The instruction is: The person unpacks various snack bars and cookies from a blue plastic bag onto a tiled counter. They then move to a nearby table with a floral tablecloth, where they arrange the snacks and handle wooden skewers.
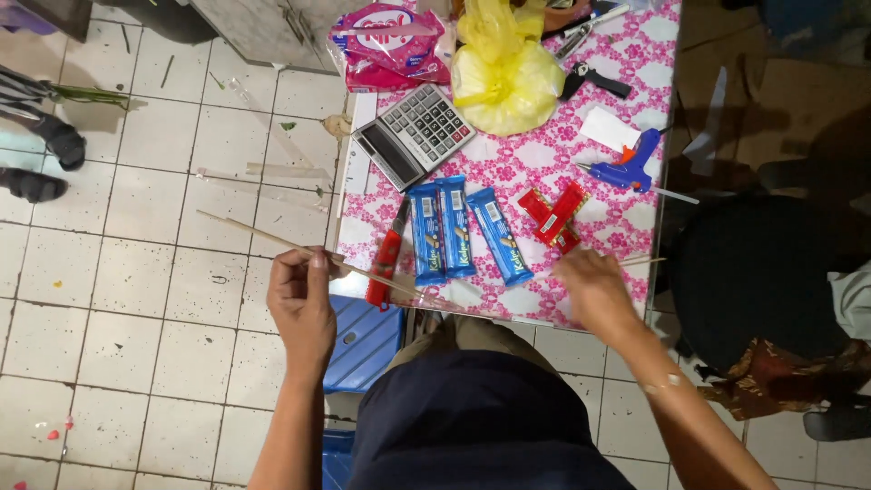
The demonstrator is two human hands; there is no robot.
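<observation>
Three blue snack bars lie side by side on the surface, which wears a pink flowered cloth, and they serve well as a landmark. Just left of them rests a red utility knife, its handle pointing toward the person. Right of the bars sit a few red wrapped snacks, stacked loosely across each other. Above the bars stands a grey calculator, tilted; further up are a yellow plastic bag and a pink packet. Well to the right of the bars lies a blue glue gun, with a white slip of paper just above it.

The left hand, left of the bars and out over the tiled floor, is closed in a pinch on a thin wooden skewer. The skewer slants from the floor side down toward the near ends of the bars, crossing the knife. The right hand, below the red snacks at the near edge of the surface, is curled with fingers down; a thin stick end shows just beside it, but whether the hand holds it cannot be told.
</observation>
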